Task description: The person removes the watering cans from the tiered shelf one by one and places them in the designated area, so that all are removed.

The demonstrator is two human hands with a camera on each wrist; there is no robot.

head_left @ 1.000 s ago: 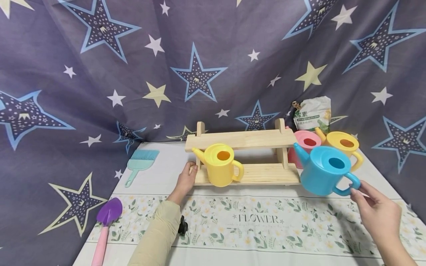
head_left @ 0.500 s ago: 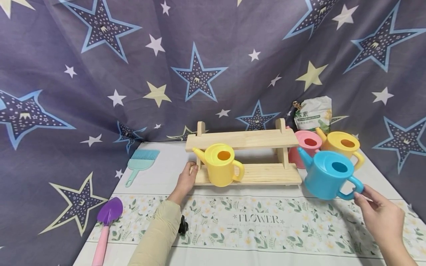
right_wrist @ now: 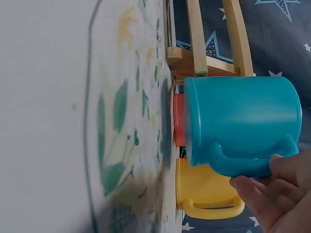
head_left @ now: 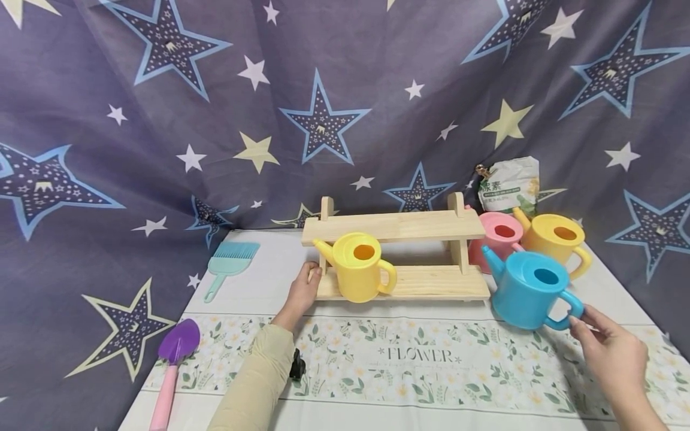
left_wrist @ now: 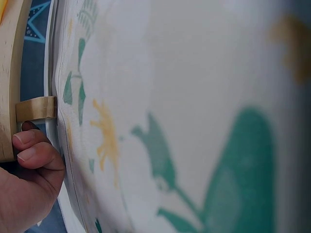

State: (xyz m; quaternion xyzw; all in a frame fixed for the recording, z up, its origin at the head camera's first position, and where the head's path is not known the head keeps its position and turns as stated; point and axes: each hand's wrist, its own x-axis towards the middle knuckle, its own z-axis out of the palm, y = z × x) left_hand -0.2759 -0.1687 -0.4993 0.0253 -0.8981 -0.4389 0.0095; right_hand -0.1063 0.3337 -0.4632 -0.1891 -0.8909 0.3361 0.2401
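Note:
My right hand pinches the handle of a blue watering can, its spout pointing left. In the right wrist view the blue can hangs slightly above the tabletop, thumb and fingers on its handle. At the lower left end of a two-tier wooden shelf, my left hand holds the board. The left wrist view shows curled fingers at that board's end. A yellow watering can stands on the lower board, near its left end.
Behind the blue can stand a pink watering can and another yellow watering can. A white bag leans at the back. To the left lie a mint brush and a purple trowel with a pink handle. A starry curtain surrounds the table.
The right hand has lowered the blue watering can a little, with a small sway right and back left. The left hand and the shelf stay in place.

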